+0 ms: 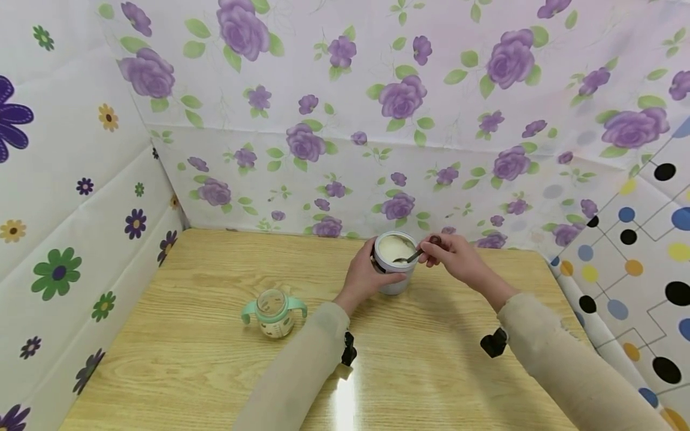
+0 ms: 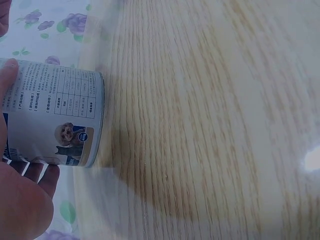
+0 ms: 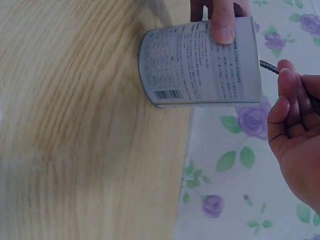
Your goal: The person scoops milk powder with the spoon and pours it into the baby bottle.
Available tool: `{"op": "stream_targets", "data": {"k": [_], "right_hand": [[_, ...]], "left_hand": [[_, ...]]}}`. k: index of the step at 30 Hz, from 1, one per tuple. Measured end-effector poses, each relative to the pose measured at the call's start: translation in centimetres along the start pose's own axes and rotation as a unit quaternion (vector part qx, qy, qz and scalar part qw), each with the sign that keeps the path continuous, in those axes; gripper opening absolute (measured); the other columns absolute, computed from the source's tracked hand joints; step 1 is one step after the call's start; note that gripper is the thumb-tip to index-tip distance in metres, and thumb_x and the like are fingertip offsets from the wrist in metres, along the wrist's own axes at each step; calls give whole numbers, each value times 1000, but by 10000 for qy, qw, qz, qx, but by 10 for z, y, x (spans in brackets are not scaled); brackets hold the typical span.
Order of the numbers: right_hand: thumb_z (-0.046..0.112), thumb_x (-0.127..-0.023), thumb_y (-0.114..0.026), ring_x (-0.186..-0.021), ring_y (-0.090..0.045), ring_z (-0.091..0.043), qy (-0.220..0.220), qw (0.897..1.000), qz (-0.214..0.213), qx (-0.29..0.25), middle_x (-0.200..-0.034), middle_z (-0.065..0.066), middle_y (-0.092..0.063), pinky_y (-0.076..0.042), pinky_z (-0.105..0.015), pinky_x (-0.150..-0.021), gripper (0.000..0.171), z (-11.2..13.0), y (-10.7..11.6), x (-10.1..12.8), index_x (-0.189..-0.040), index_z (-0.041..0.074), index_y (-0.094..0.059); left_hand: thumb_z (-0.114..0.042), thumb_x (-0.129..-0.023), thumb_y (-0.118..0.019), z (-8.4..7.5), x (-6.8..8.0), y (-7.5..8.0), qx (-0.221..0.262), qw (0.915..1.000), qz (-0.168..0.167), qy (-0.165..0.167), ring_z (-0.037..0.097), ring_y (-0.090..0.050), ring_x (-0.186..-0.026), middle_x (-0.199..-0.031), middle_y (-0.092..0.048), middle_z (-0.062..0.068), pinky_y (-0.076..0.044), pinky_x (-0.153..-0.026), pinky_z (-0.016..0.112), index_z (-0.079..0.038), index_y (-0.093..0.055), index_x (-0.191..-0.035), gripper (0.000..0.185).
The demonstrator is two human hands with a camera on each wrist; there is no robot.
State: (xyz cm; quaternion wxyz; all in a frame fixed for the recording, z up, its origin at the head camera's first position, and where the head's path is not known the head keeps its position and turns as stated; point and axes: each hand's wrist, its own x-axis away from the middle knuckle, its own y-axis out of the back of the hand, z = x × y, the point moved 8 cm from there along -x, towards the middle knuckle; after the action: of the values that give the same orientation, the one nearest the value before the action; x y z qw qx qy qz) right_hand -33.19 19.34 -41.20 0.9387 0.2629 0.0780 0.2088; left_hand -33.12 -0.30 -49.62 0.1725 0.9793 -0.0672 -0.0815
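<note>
**Scooping powder from the tin**

My left hand [image 1: 366,276] wraps around the tin [image 1: 395,263] on the worktop [image 1: 215,335]; my right hand [image 1: 455,256] pinches the spoon [image 1: 411,257], bowl dipped inside. I'd keep the tin braced and lift level.

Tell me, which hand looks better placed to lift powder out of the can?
Probably the right hand: it holds the spoon, whose bowl is inside the open can. The left hand grips the can's side.
</note>
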Motion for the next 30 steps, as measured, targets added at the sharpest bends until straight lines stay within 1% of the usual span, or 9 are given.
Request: {"op": "stream_targets", "data": {"k": [3,6,11,16,19,22,25,28,30], "right_hand": [[28,-114,-56,-87,-70,-21,-189,9987,-101,-452,-101,-13,-76,-60,-32,-81,38,-7,-1,1,-124,-5,-71],[29,-114,-55,-86,-69,-19,-361,9942,-246,-982,-100,-11,-76,-60,-31,-80,43,-16,-2,1,-128,-10,-68],[28,-115,-52,-86,-68,-15,-556,9791,-435,-1909,-100,-8,-76,-59,-26,-80,47,-32,-7,3,-133,-16,-61],[28,-115,-53,-83,-65,-9,-797,9561,-643,-2746,-98,-1,-75,-57,-22,-78,49,-44,-10,6,-137,-15,-57],[28,-115,-53,-82,-65,-8,-922,9398,-761,-3202,-97,3,-75,-57,-22,-79,41,-50,-11,6,-132,-9,-62],[26,-115,-53,-81,-65,-8,-996,9207,-919,-3659,-96,4,-77,-57,-22,-80,30,-55,-11,6,-123,1,-69],[24,-114,-54,-81,-66,-7,-1031,9023,-967,-4072,-95,4,-78,-57,-22,-81,27,-59,-13,6,-121,3,-70],[24,-114,-55,-81,-66,-7,-1063,8923,-982,-4276,-95,3,-78,-57,-22,-80,28,-61,-16,7,-122,3,-70],[25,-114,-56,-81,-67,-7,-1060,8905,-1012,-4308,-95,3,-78,-56,-22,-80,28,-61,-17,8,-122,4,-71]], "left_hand": [[-33,-77,-100,-1,0,0,23,10000,6,-17,23,-57,-138,-151,-58,2,-49,-114,46,-22,-43,-161,102],[-34,-77,-100,-1,1,1,8,10000,10,-18,23,-57,-138,-152,-58,2,-49,-114,47,-21,-43,-162,103],[-35,-77,-100,-1,1,1,-68,10000,14,31,23,-56,-139,-153,-57,2,-48,-115,48,-22,-42,-162,104],[-34,-77,-100,-1,1,1,-39,10000,17,59,23,-56,-140,-153,-57,2,-47,-116,46,-21,-42,-162,104],[-34,-77,-100,-1,2,1,-1,10000,12,63,23,-56,-140,-153,-57,2,-47,-116,47,-21,-42,-162,103],[-35,-77,-100,-1,2,1,-29,10000,-8,51,24,-56,-140,-152,-58,2,-47,-116,48,-22,-43,-161,102],[-36,-78,-100,-1,2,1,-53,10000,-26,25,24,-56,-140,-152,-58,2,-47,-116,49,-22,-43,-161,102],[-36,-78,-99,-1,1,1,-67,10000,-13,27,24,-56,-140,-152,-58,2,-47,-116,48,-22,-43,-161,102],[-35,-77,-100,-1,2,0,-56,10000,-4,34,23,-56,-140,-152,-57,2,-47,-116,47,-22,-43,-162,103]]}}
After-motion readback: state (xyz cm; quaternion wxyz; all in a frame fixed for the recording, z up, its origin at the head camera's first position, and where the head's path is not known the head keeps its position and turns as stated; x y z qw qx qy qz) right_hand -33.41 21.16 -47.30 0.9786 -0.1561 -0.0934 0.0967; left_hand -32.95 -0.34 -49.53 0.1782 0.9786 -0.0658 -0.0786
